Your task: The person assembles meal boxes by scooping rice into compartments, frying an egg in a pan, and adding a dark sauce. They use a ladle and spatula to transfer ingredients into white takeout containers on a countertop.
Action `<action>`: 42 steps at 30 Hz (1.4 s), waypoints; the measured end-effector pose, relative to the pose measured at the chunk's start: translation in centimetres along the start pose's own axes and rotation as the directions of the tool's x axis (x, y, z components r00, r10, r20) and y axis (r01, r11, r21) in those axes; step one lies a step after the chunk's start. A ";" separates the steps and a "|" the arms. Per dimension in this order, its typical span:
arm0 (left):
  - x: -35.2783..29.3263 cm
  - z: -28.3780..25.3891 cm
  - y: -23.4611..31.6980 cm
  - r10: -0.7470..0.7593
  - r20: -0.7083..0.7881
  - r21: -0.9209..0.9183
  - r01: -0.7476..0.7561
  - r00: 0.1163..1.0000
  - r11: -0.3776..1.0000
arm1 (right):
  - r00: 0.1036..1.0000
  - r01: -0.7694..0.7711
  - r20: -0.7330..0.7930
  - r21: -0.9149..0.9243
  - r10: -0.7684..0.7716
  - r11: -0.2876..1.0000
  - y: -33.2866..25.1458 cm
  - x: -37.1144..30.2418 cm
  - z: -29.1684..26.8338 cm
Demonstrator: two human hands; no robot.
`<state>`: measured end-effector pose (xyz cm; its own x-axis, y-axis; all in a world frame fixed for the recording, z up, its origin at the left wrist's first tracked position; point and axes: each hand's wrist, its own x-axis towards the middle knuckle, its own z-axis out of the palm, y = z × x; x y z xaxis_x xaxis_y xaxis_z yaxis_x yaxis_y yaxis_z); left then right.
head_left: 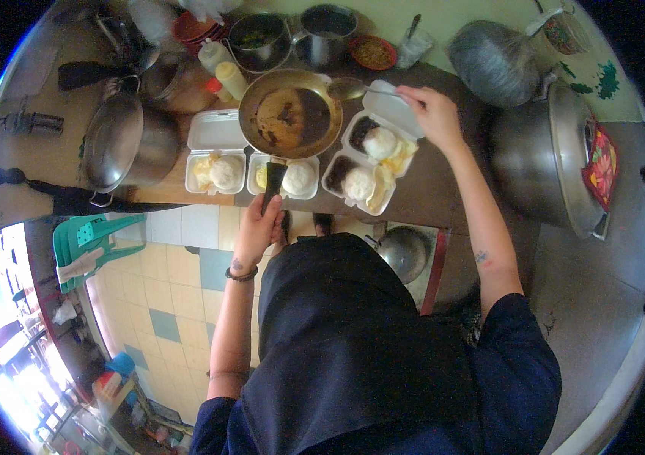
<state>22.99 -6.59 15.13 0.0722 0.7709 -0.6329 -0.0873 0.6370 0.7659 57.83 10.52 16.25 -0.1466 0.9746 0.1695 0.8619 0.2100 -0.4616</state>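
My left hand [260,226] is closed round the black handle of a frying pan [291,114], which has brown sauce in its bottom. The pan covers the back part of the middle foam box [309,193]. My right hand [432,115] grips the thin handle of a large spoon [347,89], whose bowl is at the pan's right rim. White rice mounds fill part of each open foam box: the left box [195,187] also has yellowish food, while the boxes on the right [351,202] hold dark food and pale yellow pieces beside the rice.
A big pot [531,163] stands right, with a patterned cloth [601,168] on it. At left is another metal pot [157,148]. Squeeze bottles [230,80], metal pots [324,38] and a red bowl [373,53] line the back. A filled plastic bag [493,62] sits back right.
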 end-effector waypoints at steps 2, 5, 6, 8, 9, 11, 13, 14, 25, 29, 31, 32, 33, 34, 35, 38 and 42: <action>-0.1 0.2 0.1 0.000 0.018 0.004 0.000 1.000 1.000 | 0.997 0.051 -0.056 0.063 -0.048 0.997 -1.9 0.6 2.0; -0.1 0.8 0.2 0.008 0.029 0.016 -0.009 1.000 1.000 | 0.999 -0.026 -0.044 0.079 0.029 0.997 -4.0 1.0 5.2; -0.2 1.1 0.2 0.018 0.035 0.024 -0.019 0.999 1.000 | 0.998 -0.028 -0.051 0.059 0.031 0.998 -4.5 0.7 6.1; -0.3 1.5 0.3 0.029 0.042 0.034 -0.030 0.999 0.999 | 0.997 -0.053 -0.051 0.012 0.054 0.999 -5.4 -0.2 7.1; -0.4 1.6 0.4 0.030 0.043 0.035 -0.031 0.999 0.999 | 0.999 -0.038 -0.026 0.037 0.039 0.999 -5.7 -0.8 7.2; -0.5 1.8 0.5 0.012 0.041 0.027 -0.013 0.999 1.000 | 0.997 -0.056 0.055 0.073 0.052 0.996 -6.6 -2.7 7.3; -0.5 1.9 0.6 -0.021 0.040 0.010 0.021 0.999 1.000 | 0.998 -0.002 0.060 0.147 -0.007 0.989 -7.4 -4.3 7.1; -0.5 1.9 0.6 -0.014 0.040 0.007 0.014 0.999 1.000 | 0.998 0.047 0.022 0.171 -0.051 0.984 -7.7 -4.6 7.0; -0.3 2.0 0.3 -0.012 0.041 0.044 0.010 0.999 0.999 | 0.998 0.051 -0.026 0.055 -0.049 0.997 -6.5 -4.2 4.4; -0.3 2.0 0.2 0.005 0.039 0.035 -0.007 0.999 0.999 | 0.993 -0.103 0.044 -0.061 0.106 0.993 -6.0 -6.0 4.0; -0.3 2.2 0.2 0.019 0.045 0.031 -0.020 0.999 0.999 | 0.989 -0.127 0.073 -0.045 0.130 0.991 -7.0 -7.5 4.6; -0.2 2.3 0.1 0.027 0.040 0.043 -0.029 0.999 0.999 | 0.983 -0.151 0.097 -0.043 0.155 0.988 -7.7 -8.3 5.1; -0.1 2.4 0.1 0.038 0.039 0.055 -0.040 0.999 0.998 | 0.987 -0.138 0.085 -0.021 0.139 0.990 -8.4 -8.9 5.5; -0.1 2.6 0.0 0.052 0.040 0.066 -0.054 0.998 0.996 | 0.989 -0.127 0.074 0.002 0.127 0.992 -9.0 -9.3 6.0; 0.0 2.7 -0.1 0.060 0.015 0.142 -0.062 0.998 0.988 | 0.990 -0.123 0.066 0.020 0.121 0.992 -9.7 -9.7 6.5; 0.1 3.2 -0.5 0.087 -0.027 0.266 -0.077 0.996 0.961 | 0.989 -0.146 0.042 0.198 0.140 0.969 -11.0 -9.8 7.7; 0.2 3.5 -1.0 0.095 -0.022 0.264 -0.086 0.995 0.961 | 0.952 -0.295 0.193 0.387 0.236 0.873 -10.8 -8.8 8.6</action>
<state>26.61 -7.02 14.65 0.0417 0.8276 -0.5598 0.1718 0.5460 0.8200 45.62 0.33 12.30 -0.0301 0.9928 -0.1158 0.6081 -0.0738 -0.7904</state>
